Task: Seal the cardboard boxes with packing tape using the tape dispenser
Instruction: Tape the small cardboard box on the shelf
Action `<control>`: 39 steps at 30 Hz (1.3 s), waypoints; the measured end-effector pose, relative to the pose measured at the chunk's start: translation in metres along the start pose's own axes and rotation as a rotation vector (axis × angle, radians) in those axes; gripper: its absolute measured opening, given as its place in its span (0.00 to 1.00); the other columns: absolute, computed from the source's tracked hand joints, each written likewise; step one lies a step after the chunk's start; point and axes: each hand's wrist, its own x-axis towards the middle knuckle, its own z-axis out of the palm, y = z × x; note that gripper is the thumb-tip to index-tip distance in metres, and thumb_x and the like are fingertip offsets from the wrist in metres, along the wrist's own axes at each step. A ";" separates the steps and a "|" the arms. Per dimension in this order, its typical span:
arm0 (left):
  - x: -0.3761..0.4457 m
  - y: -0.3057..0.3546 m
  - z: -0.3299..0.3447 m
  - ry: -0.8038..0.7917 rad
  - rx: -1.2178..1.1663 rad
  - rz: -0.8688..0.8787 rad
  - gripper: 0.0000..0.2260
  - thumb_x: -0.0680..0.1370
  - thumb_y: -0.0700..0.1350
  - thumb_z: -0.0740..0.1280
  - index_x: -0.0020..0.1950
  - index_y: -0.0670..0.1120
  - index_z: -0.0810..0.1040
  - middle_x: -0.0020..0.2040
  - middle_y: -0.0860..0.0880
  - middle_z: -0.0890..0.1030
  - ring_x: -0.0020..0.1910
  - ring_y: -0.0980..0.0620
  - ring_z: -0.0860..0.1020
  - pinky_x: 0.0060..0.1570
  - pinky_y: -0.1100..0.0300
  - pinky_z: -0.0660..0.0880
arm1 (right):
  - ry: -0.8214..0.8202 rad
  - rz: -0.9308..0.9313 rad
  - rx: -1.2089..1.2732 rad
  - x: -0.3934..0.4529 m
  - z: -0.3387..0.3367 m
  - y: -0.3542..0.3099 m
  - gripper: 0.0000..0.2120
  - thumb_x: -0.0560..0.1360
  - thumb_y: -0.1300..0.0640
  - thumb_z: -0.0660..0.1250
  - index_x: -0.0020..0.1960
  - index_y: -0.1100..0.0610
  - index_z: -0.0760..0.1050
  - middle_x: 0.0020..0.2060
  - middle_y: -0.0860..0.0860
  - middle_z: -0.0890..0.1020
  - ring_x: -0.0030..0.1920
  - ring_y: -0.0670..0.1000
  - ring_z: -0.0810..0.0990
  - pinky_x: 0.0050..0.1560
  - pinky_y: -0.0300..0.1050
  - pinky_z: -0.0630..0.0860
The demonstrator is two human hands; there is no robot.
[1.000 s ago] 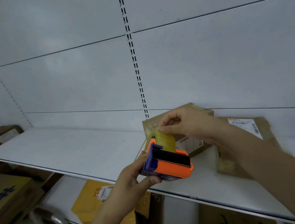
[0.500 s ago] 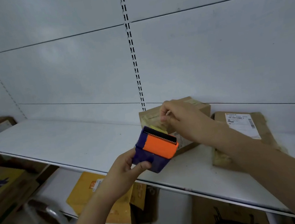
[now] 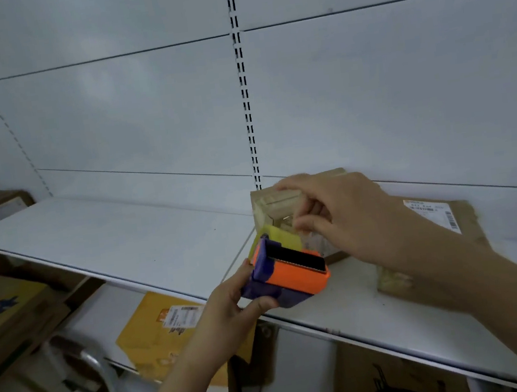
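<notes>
Left hand (image 3: pixel 232 309) grasps the orange-and-purple tape dispenser (image 3: pixel 288 273) above the white shelf (image 3: pixel 133 243) edge. Right hand (image 3: pixel 341 218), just beyond it, pinches the yellowish tape (image 3: pixel 280 240) end in front of the small cardboard box (image 3: pixel 271 207); a labelled parcel (image 3: pixel 449 221) lies right of that hand.

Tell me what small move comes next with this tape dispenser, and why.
Probably draw the tape end toward the small cardboard box and press it down. The left hand holds the orange and purple tape dispenser just in front of the box, and the right hand pinches at the yellowish tape above it.
</notes>
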 end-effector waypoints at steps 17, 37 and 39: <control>-0.005 -0.010 0.021 0.089 0.086 -0.008 0.10 0.76 0.51 0.70 0.56 0.61 0.77 0.52 0.65 0.81 0.54 0.63 0.78 0.49 0.74 0.71 | 0.083 -0.364 -0.295 -0.023 0.006 0.003 0.08 0.73 0.60 0.66 0.44 0.53 0.84 0.37 0.48 0.82 0.36 0.50 0.81 0.33 0.51 0.80; -0.016 -0.001 0.033 0.045 0.124 0.019 0.09 0.77 0.54 0.70 0.56 0.55 0.77 0.49 0.61 0.83 0.50 0.59 0.81 0.46 0.71 0.74 | 0.272 -0.132 -0.074 -0.048 -0.002 0.009 0.05 0.72 0.58 0.72 0.44 0.51 0.86 0.38 0.41 0.85 0.39 0.41 0.82 0.40 0.43 0.80; -0.016 0.002 0.032 0.036 0.146 0.023 0.12 0.74 0.59 0.71 0.53 0.57 0.78 0.47 0.61 0.83 0.48 0.59 0.82 0.44 0.70 0.75 | 0.287 -0.103 -0.059 -0.048 -0.003 0.008 0.06 0.72 0.60 0.73 0.43 0.51 0.86 0.37 0.40 0.85 0.39 0.41 0.82 0.39 0.44 0.81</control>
